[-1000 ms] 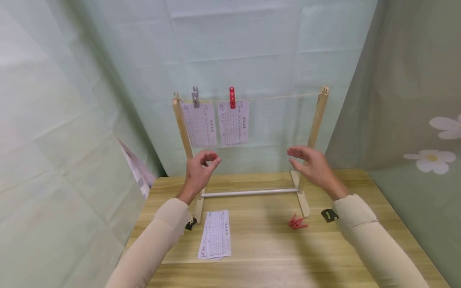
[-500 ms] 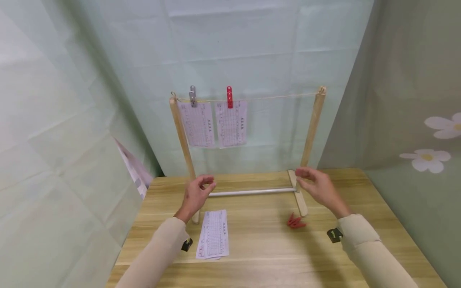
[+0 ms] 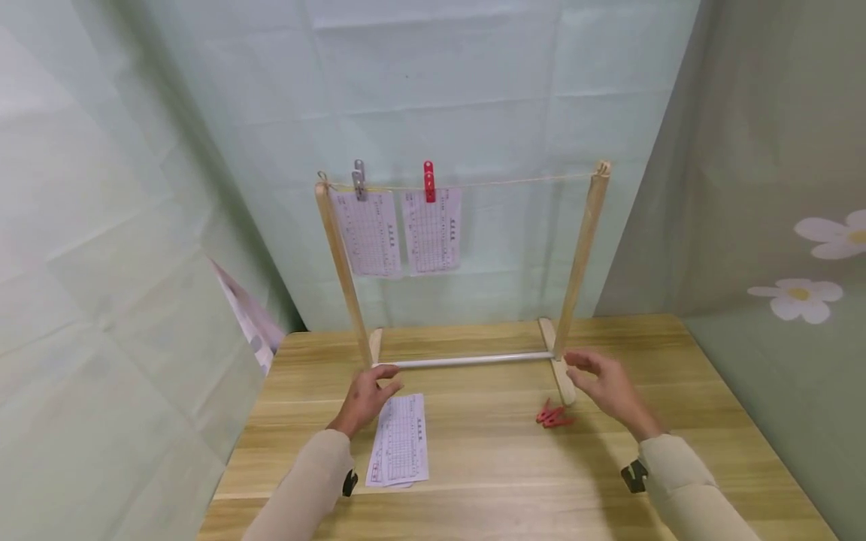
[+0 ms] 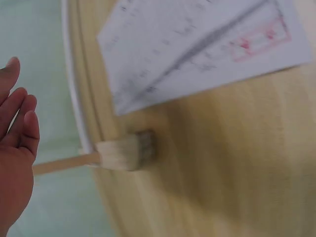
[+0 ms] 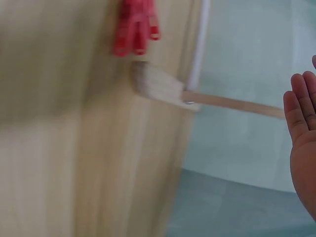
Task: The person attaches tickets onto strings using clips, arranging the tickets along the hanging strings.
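Presently, your left hand (image 3: pixel 364 398) hovers near the paper slips (image 3: pixel 404 443), your right hand (image 3: pixel 607 385) near the red clips (image 3: pixel 555 416); grips apart, both empty.

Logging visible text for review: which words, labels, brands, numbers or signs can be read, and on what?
No text is legible.
Left hanging sheet: print too small to read.
Right hanging sheet: print too small to read.
Loose sheets: print too small or blurred to read.
Red-boxed marks on the loose sheets: blurred, unreadable.

Pale green cloth (image 3: pixel 487 98) behind — white flowers (image 3: pixel 800 299) at right.
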Demonstrator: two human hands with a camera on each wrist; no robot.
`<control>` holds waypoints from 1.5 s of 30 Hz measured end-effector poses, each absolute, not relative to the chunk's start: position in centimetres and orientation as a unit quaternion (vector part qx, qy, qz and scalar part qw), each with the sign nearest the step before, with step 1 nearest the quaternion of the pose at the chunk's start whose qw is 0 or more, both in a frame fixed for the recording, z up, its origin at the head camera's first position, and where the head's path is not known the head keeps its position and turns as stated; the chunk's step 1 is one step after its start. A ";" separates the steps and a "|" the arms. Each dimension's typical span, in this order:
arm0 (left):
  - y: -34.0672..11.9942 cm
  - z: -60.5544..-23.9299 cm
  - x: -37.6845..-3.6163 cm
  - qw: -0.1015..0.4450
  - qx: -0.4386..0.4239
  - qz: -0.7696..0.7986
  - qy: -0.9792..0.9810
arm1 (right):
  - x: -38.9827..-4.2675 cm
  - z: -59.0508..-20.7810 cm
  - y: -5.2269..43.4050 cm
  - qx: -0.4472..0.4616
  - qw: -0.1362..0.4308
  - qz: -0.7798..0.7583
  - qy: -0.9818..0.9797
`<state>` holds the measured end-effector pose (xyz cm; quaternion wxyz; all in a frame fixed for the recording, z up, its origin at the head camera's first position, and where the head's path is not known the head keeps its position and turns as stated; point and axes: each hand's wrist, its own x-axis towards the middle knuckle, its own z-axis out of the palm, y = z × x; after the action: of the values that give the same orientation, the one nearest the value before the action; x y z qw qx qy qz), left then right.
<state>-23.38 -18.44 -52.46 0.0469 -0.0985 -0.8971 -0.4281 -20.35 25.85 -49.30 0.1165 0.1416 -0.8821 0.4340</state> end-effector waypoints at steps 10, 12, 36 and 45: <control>-19.5 -55.3 -23.3 0.003 -0.077 -0.404 -0.911 | -19.2 -54.4 26.7 0.107 0.085 0.447 -0.884; -19.5 -55.8 -23.4 0.009 -0.076 -0.408 -0.910 | -19.0 -55.3 26.7 0.102 0.087 0.448 -0.884; -19.4 -57.2 -23.4 -0.001 -0.043 -0.383 -0.923 | -17.5 -59.1 27.5 0.107 -0.003 0.459 -0.882; -19.6 -57.6 -23.4 0.014 -0.044 -0.371 -0.927 | -17.3 -58.9 27.2 0.086 0.038 0.427 -0.899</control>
<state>-23.40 -19.64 -57.61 0.0138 -0.0444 -0.9274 -0.3713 -17.28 27.20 -58.86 0.0376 0.0864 -0.8995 0.4267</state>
